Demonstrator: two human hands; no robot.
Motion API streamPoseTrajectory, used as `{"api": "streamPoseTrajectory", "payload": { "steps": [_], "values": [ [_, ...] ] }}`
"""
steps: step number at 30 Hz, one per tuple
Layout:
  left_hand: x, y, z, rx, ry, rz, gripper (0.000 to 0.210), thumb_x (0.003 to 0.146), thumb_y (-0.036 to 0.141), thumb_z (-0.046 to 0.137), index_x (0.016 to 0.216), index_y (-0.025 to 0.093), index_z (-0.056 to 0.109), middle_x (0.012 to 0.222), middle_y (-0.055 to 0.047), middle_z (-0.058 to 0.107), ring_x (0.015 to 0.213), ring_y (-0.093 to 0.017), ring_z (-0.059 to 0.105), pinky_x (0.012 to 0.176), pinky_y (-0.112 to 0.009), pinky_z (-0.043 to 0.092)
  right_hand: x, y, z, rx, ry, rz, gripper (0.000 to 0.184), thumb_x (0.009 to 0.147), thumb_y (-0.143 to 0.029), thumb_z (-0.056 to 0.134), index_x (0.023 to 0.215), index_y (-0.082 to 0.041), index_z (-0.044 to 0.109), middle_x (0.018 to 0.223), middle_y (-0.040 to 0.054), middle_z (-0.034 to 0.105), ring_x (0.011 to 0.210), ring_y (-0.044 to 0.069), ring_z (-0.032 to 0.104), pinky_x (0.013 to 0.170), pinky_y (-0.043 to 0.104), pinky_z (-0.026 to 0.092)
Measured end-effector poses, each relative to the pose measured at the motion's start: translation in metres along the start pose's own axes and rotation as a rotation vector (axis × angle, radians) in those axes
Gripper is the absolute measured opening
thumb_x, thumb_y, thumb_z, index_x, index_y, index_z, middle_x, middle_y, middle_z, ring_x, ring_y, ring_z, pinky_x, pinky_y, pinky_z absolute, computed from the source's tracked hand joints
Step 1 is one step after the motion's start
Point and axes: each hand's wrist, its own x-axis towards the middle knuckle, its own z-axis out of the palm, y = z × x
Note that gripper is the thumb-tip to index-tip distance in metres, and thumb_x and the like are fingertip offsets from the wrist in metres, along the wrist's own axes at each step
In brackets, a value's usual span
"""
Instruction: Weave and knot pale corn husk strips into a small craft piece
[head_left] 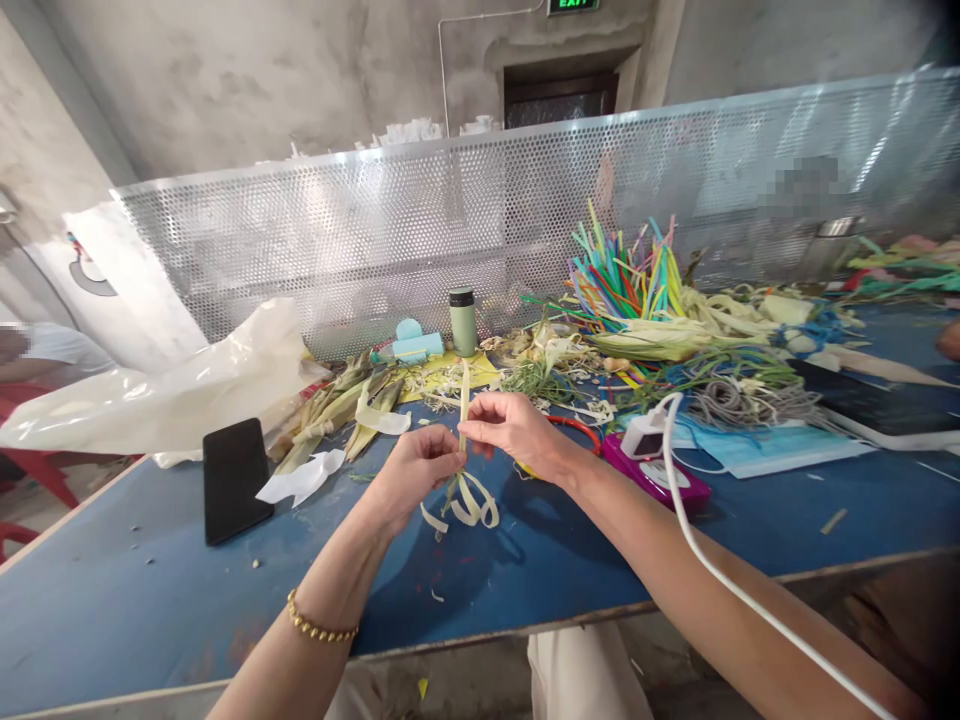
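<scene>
Over the middle of the blue table, my left hand and my right hand are close together. Both pinch a pale corn husk strip, which stands upright above the fingers. Below my hands hang curled ends of pale husk and a thin greenish piece. Exactly where the strip joins the lower curls is hidden behind my fingers. A beaded bracelet circles my left wrist.
Dried husks and a black phone lie left. A green tumbler stands at the back. Coloured stems, cords and a purple power bank sit right. A white cable crosses my right forearm.
</scene>
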Motion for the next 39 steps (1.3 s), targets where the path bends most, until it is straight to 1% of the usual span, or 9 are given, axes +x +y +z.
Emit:
{"api": "streamPoseTrajectory", "payload": {
  "steps": [6,11,15,20,26,29,33,36,39],
  "values": [
    [0.000,-0.003,0.003,0.011,0.060,0.041,0.026,0.073,0.036,0.068,0.067,0.015,0.054,0.055,0.005,0.046,0.048,-0.006,0.034,0.046,-0.021,0.025,-0.001,-0.001,0.000,-0.020,-0.003,0.009,0.019,0.077,-0.031,0.064,0.068,-0.017,0.054,0.053,-0.0017,0.057,0.047,0.010,0.053,0.045,0.022,0.042],
    [0.002,-0.006,0.003,0.103,0.076,0.033,0.026,0.073,0.033,0.065,0.062,0.016,0.049,0.056,0.001,0.057,0.045,-0.006,0.037,0.045,-0.022,0.027,0.000,0.002,0.003,-0.072,0.030,-0.058,0.011,0.079,-0.024,0.060,0.075,-0.019,0.051,0.054,-0.0042,0.054,0.044,0.010,0.050,0.044,0.021,0.040],
    [0.002,-0.004,0.004,0.132,0.047,0.020,0.024,0.072,0.031,0.064,0.061,0.017,0.048,0.055,0.000,0.059,0.044,-0.007,0.039,0.045,-0.022,0.028,0.003,0.005,0.000,-0.121,0.106,-0.139,0.009,0.083,-0.023,0.056,0.077,-0.019,0.050,0.057,-0.0047,0.053,0.044,0.008,0.049,0.045,0.021,0.040],
    [-0.001,0.000,0.005,0.055,0.010,-0.042,0.020,0.071,0.029,0.064,0.062,0.016,0.052,0.057,-0.001,0.059,0.048,-0.008,0.042,0.049,-0.023,0.031,0.004,0.003,-0.006,-0.094,0.212,-0.188,0.017,0.080,-0.028,0.062,0.073,-0.018,0.050,0.059,-0.0040,0.054,0.045,0.007,0.048,0.045,0.021,0.039],
    [-0.002,0.000,0.001,-0.054,-0.001,-0.030,0.018,0.072,0.027,0.066,0.066,0.014,0.055,0.059,0.003,0.049,0.053,-0.006,0.036,0.051,-0.021,0.026,0.002,-0.006,-0.009,0.270,0.084,-0.080,0.022,0.076,-0.034,0.069,0.077,-0.017,0.055,0.058,-0.0037,0.054,0.046,0.009,0.049,0.043,0.022,0.041],
    [-0.002,-0.001,0.000,-0.045,-0.032,-0.021,0.018,0.073,0.026,0.067,0.067,0.014,0.055,0.059,0.003,0.047,0.054,-0.006,0.035,0.051,-0.021,0.025,0.002,-0.006,-0.011,0.367,0.050,-0.047,0.024,0.073,-0.033,0.072,0.076,-0.016,0.056,0.060,-0.0040,0.053,0.046,0.007,0.047,0.041,0.021,0.038],
    [-0.002,-0.001,0.001,-0.023,-0.063,0.021,0.018,0.073,0.026,0.067,0.067,0.015,0.054,0.060,0.003,0.047,0.054,-0.007,0.036,0.052,-0.021,0.026,0.003,-0.003,-0.012,0.372,0.064,-0.010,0.028,0.071,-0.037,0.074,0.069,-0.016,0.055,0.052,-0.0051,0.050,0.042,0.007,0.043,0.039,0.021,0.037],
    [-0.002,0.000,0.002,-0.023,-0.016,0.034,0.018,0.073,0.025,0.067,0.067,0.015,0.054,0.059,0.004,0.046,0.054,-0.007,0.035,0.052,-0.022,0.027,0.003,-0.001,-0.011,0.299,0.093,-0.004,0.030,0.074,-0.040,0.071,0.066,-0.015,0.056,0.048,-0.0045,0.050,0.040,0.006,0.042,0.038,0.020,0.036],
    [-0.001,0.000,0.003,-0.047,0.037,0.017,0.018,0.072,0.025,0.067,0.066,0.015,0.054,0.058,0.004,0.045,0.053,-0.007,0.035,0.051,-0.022,0.027,0.002,-0.003,-0.009,0.207,0.052,-0.016,0.030,0.076,-0.041,0.069,0.068,-0.014,0.059,0.049,-0.0030,0.053,0.041,0.007,0.045,0.039,0.020,0.036]
  ]
}}
